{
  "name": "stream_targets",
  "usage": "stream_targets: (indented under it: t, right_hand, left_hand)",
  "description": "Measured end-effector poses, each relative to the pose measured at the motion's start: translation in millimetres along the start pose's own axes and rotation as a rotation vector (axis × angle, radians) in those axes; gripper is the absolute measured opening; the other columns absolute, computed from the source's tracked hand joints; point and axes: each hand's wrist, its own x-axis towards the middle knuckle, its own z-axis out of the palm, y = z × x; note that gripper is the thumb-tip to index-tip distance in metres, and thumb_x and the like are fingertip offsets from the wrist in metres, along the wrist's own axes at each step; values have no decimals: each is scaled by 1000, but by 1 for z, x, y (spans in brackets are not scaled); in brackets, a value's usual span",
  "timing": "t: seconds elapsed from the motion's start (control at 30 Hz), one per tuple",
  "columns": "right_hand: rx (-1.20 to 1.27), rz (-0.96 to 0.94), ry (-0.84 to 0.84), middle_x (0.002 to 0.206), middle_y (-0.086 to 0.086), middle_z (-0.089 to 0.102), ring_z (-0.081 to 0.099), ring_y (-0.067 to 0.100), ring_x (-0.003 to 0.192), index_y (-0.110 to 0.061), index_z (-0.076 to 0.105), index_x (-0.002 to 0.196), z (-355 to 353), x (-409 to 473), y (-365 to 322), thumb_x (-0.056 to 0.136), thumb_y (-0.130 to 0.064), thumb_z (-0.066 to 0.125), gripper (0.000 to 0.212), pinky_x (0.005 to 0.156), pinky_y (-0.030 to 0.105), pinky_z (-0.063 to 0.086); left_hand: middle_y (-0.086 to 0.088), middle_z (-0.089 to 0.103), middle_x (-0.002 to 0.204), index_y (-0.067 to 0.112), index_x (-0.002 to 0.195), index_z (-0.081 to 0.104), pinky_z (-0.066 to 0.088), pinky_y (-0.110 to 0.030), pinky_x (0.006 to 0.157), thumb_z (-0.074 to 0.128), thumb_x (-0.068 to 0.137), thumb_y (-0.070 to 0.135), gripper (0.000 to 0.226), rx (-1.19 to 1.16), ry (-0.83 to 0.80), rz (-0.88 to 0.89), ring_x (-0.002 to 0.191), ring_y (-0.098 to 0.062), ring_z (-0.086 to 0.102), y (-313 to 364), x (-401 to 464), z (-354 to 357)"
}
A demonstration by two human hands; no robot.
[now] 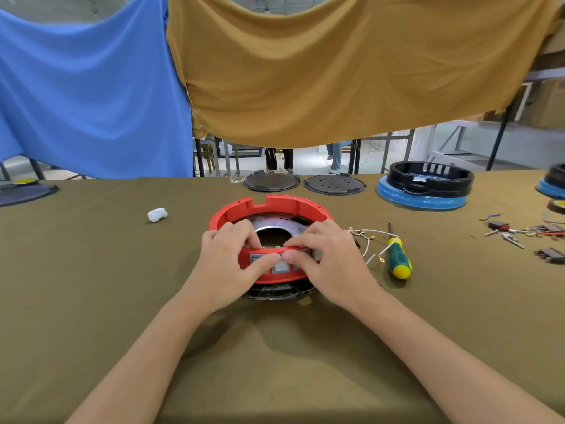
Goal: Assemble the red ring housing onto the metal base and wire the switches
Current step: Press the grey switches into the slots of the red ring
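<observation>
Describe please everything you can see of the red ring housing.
The red ring housing looks like matte plastic. It is a wide open ring with a notch in its far rim and grey rectangular switches in its near wall. It sits on the metal base in the middle of the table. Both hands, left and right, grip its near wall, thumbs on the switches.

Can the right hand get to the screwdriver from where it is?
Probably yes. The screwdriver lies in the open beside the right hand, only thin white wires between; the hand must first release the red ring housing.
</observation>
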Motion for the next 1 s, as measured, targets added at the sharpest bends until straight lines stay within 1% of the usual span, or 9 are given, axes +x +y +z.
stream_targets:
  t: [0.13, 0.2, 0.33, 0.43, 0.63, 0.7, 0.77, 0.87, 1.0]
  right_hand:
    - [174, 30, -27, 111, -18, 58, 43, -4, 110, -26, 70, 117, -10, -3, 14, 94, -26, 65, 24, 96, 21, 36]
    - [135, 33, -28, 107, -19, 56, 42, -6, 106, -23, 72, 113, -8, -3, 15, 93, -23, 65, 21, 98, 25, 38]
    - [51, 63, 4, 100, -14, 63, 49, 4, 103, -24, 75, 106, -4, 0, 9, 91, -29, 66, 18, 96, 36, 40]
    - [-29, 26, 17, 103, -8, 68, 53, 10, 104, -23, 75, 107, -2, -1, 4, 91, -32, 66, 20, 95, 37, 40]
    - [284, 97, 42, 115, -27, 58, 48, -6, 114, -30, 67, 121, -17, -1, 16, 88, -27, 71, 33, 98, 11, 37]
    - [244, 97, -49, 116, -20, 61, 49, -1, 117, -28, 69, 117, -19, 0, 23, 91, -23, 69, 26, 98, 18, 39]
    - [177, 92, -91, 105, -21, 62, 51, 1, 110, -26, 73, 108, -16, 1, 23, 93, -20, 67, 17, 93, 23, 41]
    - [99, 63, -50, 96, -23, 60, 49, -2, 102, -24, 75, 103, -10, 1, 18, 91, -21, 67, 15, 93, 29, 42]
    - [47, 17, -32, 101, -18, 65, 50, 0, 102, -24, 75, 106, -6, 0, 15, 92, -27, 66, 17, 94, 33, 43]
  left_hand:
    - [11, 53, 80, 27, 79, 48, 34, -28, 90, 58, 79, 59, 33, -12, -11, 7, 83, -11, 52, 0, 1, -3]
    - [10, 53, 84, 26, 82, 51, 36, -33, 90, 58, 80, 56, 30, -1, -18, 27, 85, -12, 53, 1, 0, -3]
    - [12, 51, 87, 25, 84, 55, 38, -34, 88, 57, 83, 53, 28, -13, -20, 52, 87, -12, 53, 6, 0, 2]
    - [12, 50, 83, 24, 80, 52, 42, -41, 82, 58, 83, 50, 27, -40, -1, 55, 81, -13, 52, 6, 2, 1]
    - [12, 51, 81, 30, 78, 48, 43, -40, 79, 64, 78, 60, 34, -68, 17, 43, 79, -13, 52, 2, 0, 2]
    - [12, 50, 79, 31, 77, 46, 43, -40, 82, 62, 79, 59, 33, -68, 18, 35, 78, -12, 52, 2, 0, 2]
    - [11, 49, 78, 30, 76, 44, 42, -41, 83, 62, 79, 56, 32, -64, 17, 47, 77, -13, 51, 1, 0, 2]
    - [10, 49, 77, 28, 76, 43, 43, -39, 78, 62, 78, 61, 38, -27, 33, 39, 74, -11, 50, 1, 1, 4]
    - [6, 49, 78, 26, 76, 42, 44, -41, 79, 60, 79, 63, 41, -18, 44, 14, 77, -14, 49, 0, 1, 4]
